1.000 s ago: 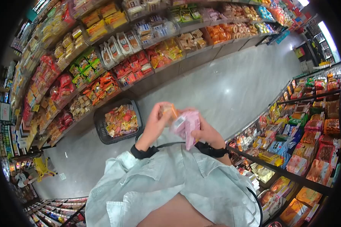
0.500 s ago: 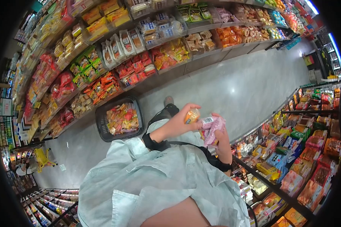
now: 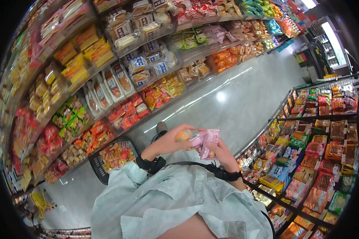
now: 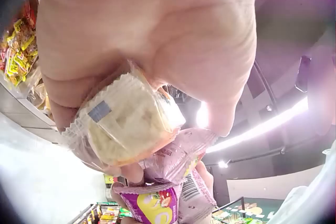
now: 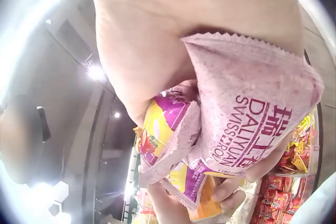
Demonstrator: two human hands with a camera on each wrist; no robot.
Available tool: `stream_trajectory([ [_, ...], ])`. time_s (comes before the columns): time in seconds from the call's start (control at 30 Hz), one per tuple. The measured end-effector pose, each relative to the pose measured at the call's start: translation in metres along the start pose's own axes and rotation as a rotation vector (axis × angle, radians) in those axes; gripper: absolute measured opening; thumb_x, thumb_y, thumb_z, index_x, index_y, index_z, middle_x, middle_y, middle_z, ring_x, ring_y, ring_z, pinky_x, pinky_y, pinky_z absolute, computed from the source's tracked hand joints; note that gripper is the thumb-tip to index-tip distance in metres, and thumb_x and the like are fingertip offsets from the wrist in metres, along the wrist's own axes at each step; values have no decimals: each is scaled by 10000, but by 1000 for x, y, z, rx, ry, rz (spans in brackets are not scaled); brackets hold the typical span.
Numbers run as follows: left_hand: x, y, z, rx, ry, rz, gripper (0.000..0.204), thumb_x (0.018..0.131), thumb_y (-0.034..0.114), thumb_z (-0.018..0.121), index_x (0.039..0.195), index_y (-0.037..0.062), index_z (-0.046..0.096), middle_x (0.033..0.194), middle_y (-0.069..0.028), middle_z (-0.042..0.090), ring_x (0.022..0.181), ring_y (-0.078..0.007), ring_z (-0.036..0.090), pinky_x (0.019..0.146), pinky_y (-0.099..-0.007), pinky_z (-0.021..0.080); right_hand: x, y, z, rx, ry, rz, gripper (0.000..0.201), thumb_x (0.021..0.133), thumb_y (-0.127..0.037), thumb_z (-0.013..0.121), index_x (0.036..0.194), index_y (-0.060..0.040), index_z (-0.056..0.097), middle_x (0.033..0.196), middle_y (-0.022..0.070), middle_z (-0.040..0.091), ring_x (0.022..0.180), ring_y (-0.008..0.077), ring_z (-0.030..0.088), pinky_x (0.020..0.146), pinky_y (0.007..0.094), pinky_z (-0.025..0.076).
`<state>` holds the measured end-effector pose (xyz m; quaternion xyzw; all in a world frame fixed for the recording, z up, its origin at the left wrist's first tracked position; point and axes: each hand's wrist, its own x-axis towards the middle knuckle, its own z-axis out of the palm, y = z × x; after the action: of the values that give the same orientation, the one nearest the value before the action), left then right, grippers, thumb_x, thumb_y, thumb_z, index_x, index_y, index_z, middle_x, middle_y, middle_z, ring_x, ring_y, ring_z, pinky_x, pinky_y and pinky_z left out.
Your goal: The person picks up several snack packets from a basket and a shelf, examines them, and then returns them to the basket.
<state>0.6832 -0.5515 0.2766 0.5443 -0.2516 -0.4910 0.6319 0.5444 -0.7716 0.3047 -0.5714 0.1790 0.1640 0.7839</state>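
Note:
My left hand [image 3: 167, 142] curls round a clear-wrapped pale cake with an orange part [image 3: 183, 136]; the left wrist view shows this wrapped cake [image 4: 126, 121] under the palm. My right hand [image 3: 223, 153] grips several pink-purple packets [image 3: 210, 144], one with "Swissroll" lettering on its pink wrapper [image 5: 247, 108]. In the left wrist view the fingertips of my left hand [image 4: 152, 40] are close to the pink packets [image 4: 181, 155]; whether they pinch one I cannot tell. Both hands are in front of my waist, close together.
A dark basket [image 3: 95, 161] holding mixed snack packets stands on the floor at the left, beside the shelf. Long tiered shelves of snacks [image 3: 143, 65] curve along the far side. Another packed rack [image 3: 307, 167] stands at the right. A yellow cart [image 3: 40, 203] is at the lower left.
Both hands have moved left in the head view, still holding the wrapped cake and the pink packets. The view has shifted, with the basket now lower and closer to the shelf edge.

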Motion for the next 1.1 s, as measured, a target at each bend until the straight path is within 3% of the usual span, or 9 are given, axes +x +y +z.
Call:
stream_trajectory([
  [0.07, 5, -5, -23, -15, -30, 41, 576, 946, 248, 725, 1436, 79, 474, 1061, -14, 606, 919, -123, 603, 852, -289, 502, 19, -13, 5, -48, -18, 23, 505, 1028, -224, 580, 1477, -27, 459, 1210, 38, 650, 1049, 118, 623, 923, 288, 505],
  [0.17, 13, -6, -49, 8, -41, 39, 473, 974, 224, 695, 1385, 63, 525, 1140, -35, 619, 1011, -99, 598, 899, -271, 491, 40, -20, 10, -109, 78, -19, 446, 1037, -246, 579, 1418, -25, 509, 1169, 34, 662, 1025, 112, 633, 893, 287, 519],
  [0.37, 27, -4, -68, -258, 75, -7, 250, 971, 175, 696, 1167, 44, 613, 1070, -8, 610, 939, -70, 576, 823, -243, 485, 70, -53, 12, -176, 278, 96, 314, 1033, -249, 607, 1252, -27, 579, 1079, 6, 671, 955, 83, 641, 818, 270, 541],
  [0.4, 32, -11, -67, -213, 129, 91, 213, 958, 181, 716, 1084, 49, 607, 1005, 4, 608, 889, -63, 570, 772, -249, 490, 75, -60, 11, -196, 272, 109, 324, 1027, -249, 623, 1262, -30, 577, 1086, 6, 668, 950, 79, 638, 817, 269, 544],
  [0.53, 36, -30, -69, -227, 197, 97, 249, 938, 194, 738, 1083, 52, 593, 969, 3, 615, 889, -64, 571, 772, -249, 487, 93, -61, 5, -186, 372, 34, 325, 1024, -276, 634, 1237, -34, 594, 1042, 0, 674, 928, 76, 644, 809, 265, 547],
  [0.63, 42, -25, -64, -165, 290, 112, 280, 921, 182, 743, 1106, 49, 581, 970, -6, 622, 896, -64, 575, 783, -250, 487, 97, -75, 10, -150, 306, 128, 325, 1019, -296, 640, 1210, -34, 616, 1030, 4, 683, 929, 78, 644, 806, 262, 542],
  [0.7, 52, -33, -62, 35, 406, 113, 277, 924, 167, 732, 1118, 42, 580, 951, -3, 623, 872, -71, 577, 772, -252, 487, 103, -70, -3, -180, 228, 135, 331, 1016, -305, 645, 1203, -33, 624, 1044, 9, 688, 935, 81, 644, 811, 263, 538],
  [0.9, 92, -25, -50, -230, 453, 24, 212, 905, 103, 698, 1077, 34, 595, 850, -11, 643, 768, -78, 615, 692, -249, 497, 91, -75, -39, -162, 239, 112, 323, 993, -278, 679, 1189, -24, 632, 1038, 7, 690, 927, 85, 641, 825, 268, 529],
  [1.1, 173, 1, -16, -140, 278, -23, 182, 883, 39, 655, 1052, 13, 593, 842, -27, 662, 734, -87, 630, 639, -241, 490, 62, -74, -120, -41, 376, 85, 288, 969, -219, 709, 1169, -23, 640, 1039, 25, 706, 900, 93, 659, 800, 268, 542],
])
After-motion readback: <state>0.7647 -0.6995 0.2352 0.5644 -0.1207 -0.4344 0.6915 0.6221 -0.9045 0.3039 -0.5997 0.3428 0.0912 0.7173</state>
